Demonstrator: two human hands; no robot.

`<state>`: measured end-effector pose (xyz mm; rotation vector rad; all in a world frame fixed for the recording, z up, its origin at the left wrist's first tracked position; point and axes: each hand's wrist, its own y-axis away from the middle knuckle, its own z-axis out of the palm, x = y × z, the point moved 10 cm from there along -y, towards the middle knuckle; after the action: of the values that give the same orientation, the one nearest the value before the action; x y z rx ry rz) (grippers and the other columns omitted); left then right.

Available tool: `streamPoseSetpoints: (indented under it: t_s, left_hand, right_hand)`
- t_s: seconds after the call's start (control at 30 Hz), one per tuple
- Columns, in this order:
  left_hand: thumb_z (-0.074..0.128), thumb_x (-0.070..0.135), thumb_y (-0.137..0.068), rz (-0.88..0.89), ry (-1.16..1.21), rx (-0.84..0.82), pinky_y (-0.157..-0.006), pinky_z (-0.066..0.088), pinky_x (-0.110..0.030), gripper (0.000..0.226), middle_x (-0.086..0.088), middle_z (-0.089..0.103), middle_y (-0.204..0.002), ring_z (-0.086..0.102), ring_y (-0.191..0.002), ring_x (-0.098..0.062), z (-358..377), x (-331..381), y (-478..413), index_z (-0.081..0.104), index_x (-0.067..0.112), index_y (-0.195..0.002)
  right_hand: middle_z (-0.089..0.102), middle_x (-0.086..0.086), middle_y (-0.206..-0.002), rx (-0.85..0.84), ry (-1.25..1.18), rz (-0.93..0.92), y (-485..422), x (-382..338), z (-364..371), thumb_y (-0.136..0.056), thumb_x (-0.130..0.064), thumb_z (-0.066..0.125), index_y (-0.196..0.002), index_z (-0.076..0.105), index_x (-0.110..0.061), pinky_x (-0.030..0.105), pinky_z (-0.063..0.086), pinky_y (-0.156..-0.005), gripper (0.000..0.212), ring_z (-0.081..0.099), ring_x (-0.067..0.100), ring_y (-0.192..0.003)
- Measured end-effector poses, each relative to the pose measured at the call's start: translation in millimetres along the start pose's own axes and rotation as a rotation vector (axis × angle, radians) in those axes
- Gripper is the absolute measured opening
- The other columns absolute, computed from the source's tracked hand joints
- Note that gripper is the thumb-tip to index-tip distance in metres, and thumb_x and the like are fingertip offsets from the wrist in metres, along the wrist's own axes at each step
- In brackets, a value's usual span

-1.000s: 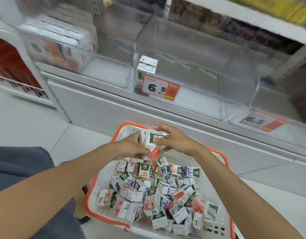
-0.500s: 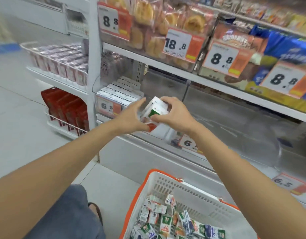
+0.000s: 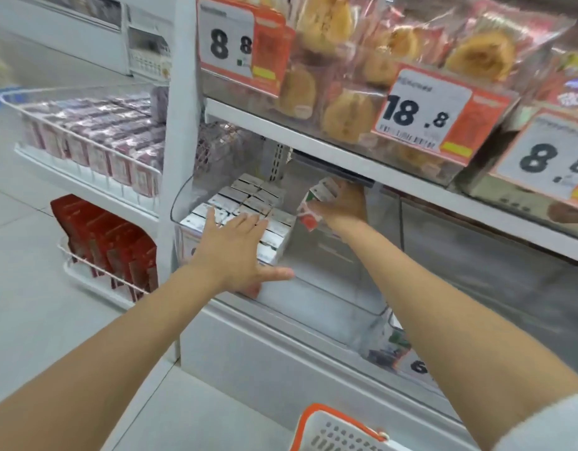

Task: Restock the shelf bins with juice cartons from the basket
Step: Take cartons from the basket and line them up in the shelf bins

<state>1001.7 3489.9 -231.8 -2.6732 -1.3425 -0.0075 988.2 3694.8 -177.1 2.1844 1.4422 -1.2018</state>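
L hand (image 3: 235,245) spread flat, fingers straight, palm down on the tops of the stacked cartons (image 3: 248,196) at the left of the clear bin (image 3: 182,203); thumb sticks out along the front edge. R arm reaches deep. R hand (image 3: 343,203) has fingers curled round tilted juice cartons (image 3: 315,203), just right of the stack & close under the shelf (image 3: 313,138). Open room runs from the stack to the bin's right wall. Basket (image 3: 333,431) rim sits low, well apart.

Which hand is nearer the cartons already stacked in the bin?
Left. The left hand lies spread over the stacked cartons; the right hand holds other cartons off to their right.
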Motion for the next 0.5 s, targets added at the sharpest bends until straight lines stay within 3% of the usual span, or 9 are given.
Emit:
streamPoseSetpoints:
  t_s: [0.07,0.13,0.2,0.37,0.5]
  left_hand:
    - [-0.012,0.102,-0.039,0.001,0.009,0.004,-0.115,-0.001,-0.060,0.141,0.005,0.018,-0.161,0.013,-0.148,-0.014,2,0,0,0.018,0.024,-0.153]
    - [-0.015,0.102,-0.037,0.003,0.008,0.018,-0.117,0.001,-0.058,0.143,0.005,0.017,-0.161,0.012,-0.148,-0.014,0,0,0,0.018,0.025,-0.153]
    - [-0.018,0.101,-0.035,-0.001,0.015,0.026,-0.118,0.002,-0.056,0.145,0.005,0.015,-0.162,0.011,-0.149,-0.013,-2,1,1,0.017,0.024,-0.153]
    - [-0.020,0.099,-0.034,0.003,0.032,0.046,-0.120,0.007,-0.049,0.147,0.004,0.015,-0.162,0.010,-0.149,-0.013,-5,4,3,0.016,0.023,-0.154]
    - [-0.018,0.099,-0.035,0.006,0.025,0.035,-0.120,0.007,-0.048,0.145,0.004,0.014,-0.162,0.010,-0.149,-0.013,-4,5,5,0.016,0.023,-0.154]
  right_hand:
    - [0.051,-0.012,-0.101,-0.179,-0.105,0.025,-12,5,33,-0.068,-0.024,0.083,-0.104,0.059,-0.020,0.026,0.047,-0.076,0.044,0.053,0.005,-0.090]
    - [0.059,-0.010,-0.116,-0.361,-0.165,0.059,-13,10,63,-0.075,-0.036,0.079,-0.119,0.062,-0.017,0.030,0.049,-0.092,0.051,0.058,0.008,-0.105]
    - [0.061,-0.006,-0.129,-0.456,-0.190,0.086,-12,13,82,-0.083,-0.044,0.070,-0.130,0.058,-0.020,0.028,0.046,-0.096,0.054,0.058,0.009,-0.111]
    - [0.036,0.004,-0.152,-0.397,-0.179,0.089,-18,25,92,-0.090,-0.031,0.067,-0.149,0.034,-0.018,0.021,0.036,-0.098,0.069,0.043,0.017,-0.133]
    - [0.033,0.003,-0.152,-0.369,-0.300,0.121,-13,32,95,-0.090,-0.031,0.068,-0.153,0.021,-0.025,0.011,0.037,-0.090,0.079,0.040,0.014,-0.131]
